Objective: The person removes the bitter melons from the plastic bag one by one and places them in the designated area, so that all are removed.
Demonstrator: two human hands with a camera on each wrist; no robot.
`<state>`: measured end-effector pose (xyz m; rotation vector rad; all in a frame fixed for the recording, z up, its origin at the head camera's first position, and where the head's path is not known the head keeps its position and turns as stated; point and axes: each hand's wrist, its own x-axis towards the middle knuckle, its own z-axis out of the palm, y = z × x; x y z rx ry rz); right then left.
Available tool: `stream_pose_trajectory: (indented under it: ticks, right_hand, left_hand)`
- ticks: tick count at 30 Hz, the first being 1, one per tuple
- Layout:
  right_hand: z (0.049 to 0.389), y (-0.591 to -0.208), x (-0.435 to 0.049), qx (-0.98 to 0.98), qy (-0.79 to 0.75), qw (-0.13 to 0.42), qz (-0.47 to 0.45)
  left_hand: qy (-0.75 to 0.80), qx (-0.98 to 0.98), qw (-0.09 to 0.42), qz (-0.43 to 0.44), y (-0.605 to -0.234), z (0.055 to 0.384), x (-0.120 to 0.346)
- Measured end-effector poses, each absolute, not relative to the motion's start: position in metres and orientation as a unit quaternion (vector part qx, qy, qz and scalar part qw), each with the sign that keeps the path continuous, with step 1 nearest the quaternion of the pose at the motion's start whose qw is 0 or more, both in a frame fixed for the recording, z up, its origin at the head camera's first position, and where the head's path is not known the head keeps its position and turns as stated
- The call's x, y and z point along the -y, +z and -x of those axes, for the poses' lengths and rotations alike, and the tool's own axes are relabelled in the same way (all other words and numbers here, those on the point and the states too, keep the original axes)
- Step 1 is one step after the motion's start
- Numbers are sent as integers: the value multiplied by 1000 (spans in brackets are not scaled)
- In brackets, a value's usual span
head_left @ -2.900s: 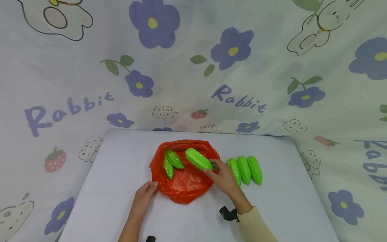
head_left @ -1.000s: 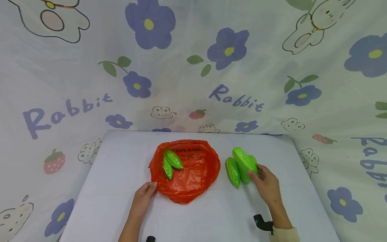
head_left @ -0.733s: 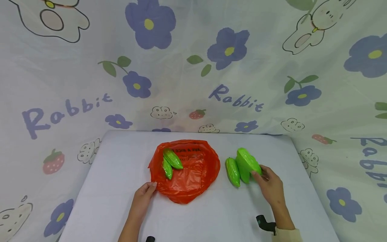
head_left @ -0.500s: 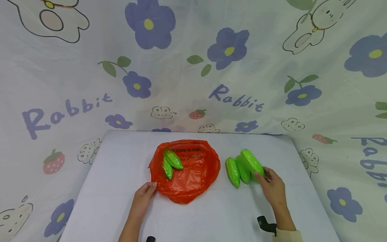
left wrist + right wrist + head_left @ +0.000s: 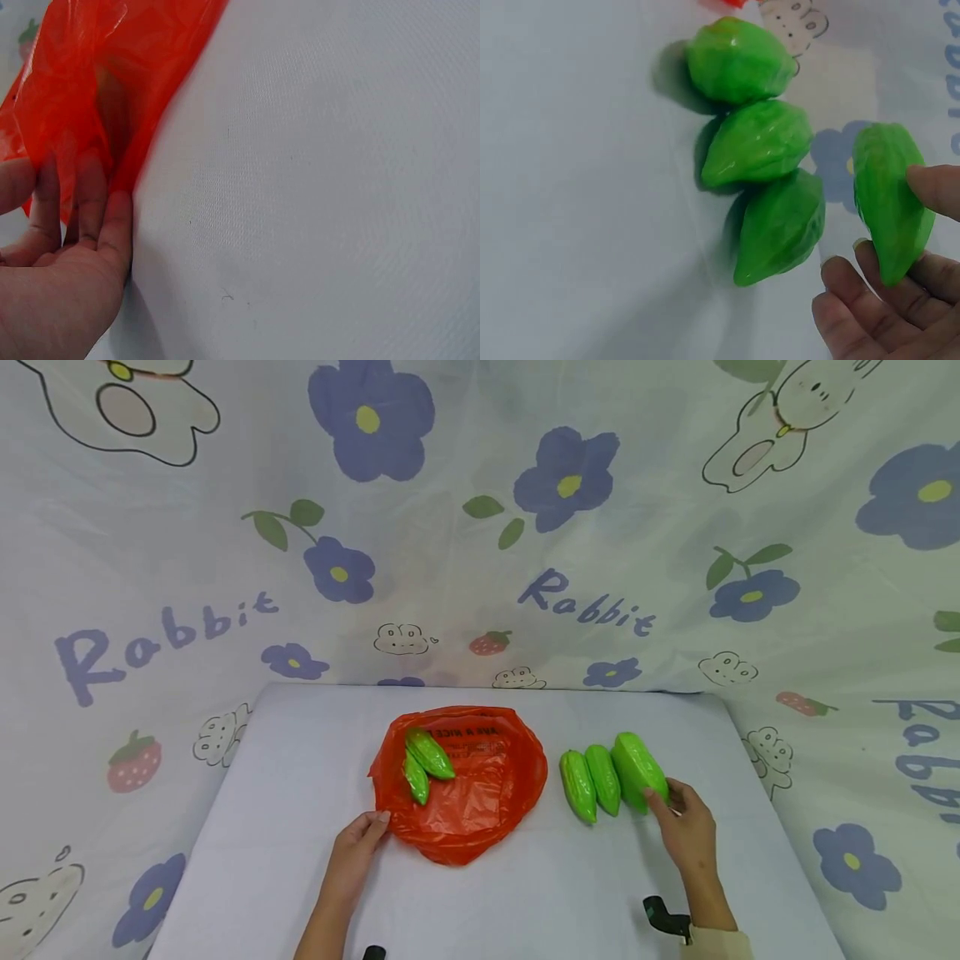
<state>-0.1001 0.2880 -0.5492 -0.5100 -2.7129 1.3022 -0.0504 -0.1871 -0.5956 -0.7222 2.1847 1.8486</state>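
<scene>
My left hand [image 5: 357, 843] grips the near-left rim of an opened red plastic bag [image 5: 465, 843]; in the left wrist view, fingers [image 5: 91, 196] show against the red film [image 5: 142, 45]. Two green bitter melons [image 5: 429, 753] lie inside the bag, at its left. My right hand [image 5: 686, 827] pinches another bitter melon [image 5: 889, 195] between thumb and fingers, raised above the table. Three more lie side by side right of the bag: a left one [image 5: 578, 787], a middle one [image 5: 603, 779] and a right one [image 5: 781, 229], which the held melon partly covers in the head view.
A white-covered table [image 5: 495, 910] carries everything. Behind it hangs a curtain [image 5: 450, 560] printed with flowers and rabbits. Near my right wrist juts a black camera mount [image 5: 663, 917]; another black piece [image 5: 374, 952] shows beside my left forearm.
My right hand has carried its bitter melon from over the bag to above the row, then further right across it, to over the rightmost melon. The left hand stays at the bag's rim.
</scene>
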Motion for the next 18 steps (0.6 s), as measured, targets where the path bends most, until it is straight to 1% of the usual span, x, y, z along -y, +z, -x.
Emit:
stream_pose_trajectory:
  ticks: [8, 18]
  right_hand:
    - [101, -558, -297, 887, 411, 59, 203]
    - [103, -574, -305, 875, 421, 49, 232]
  left_hand:
    - [621, -737, 99, 246, -594, 50, 187]
    - [628, -732, 101, 246, -594, 50, 186]
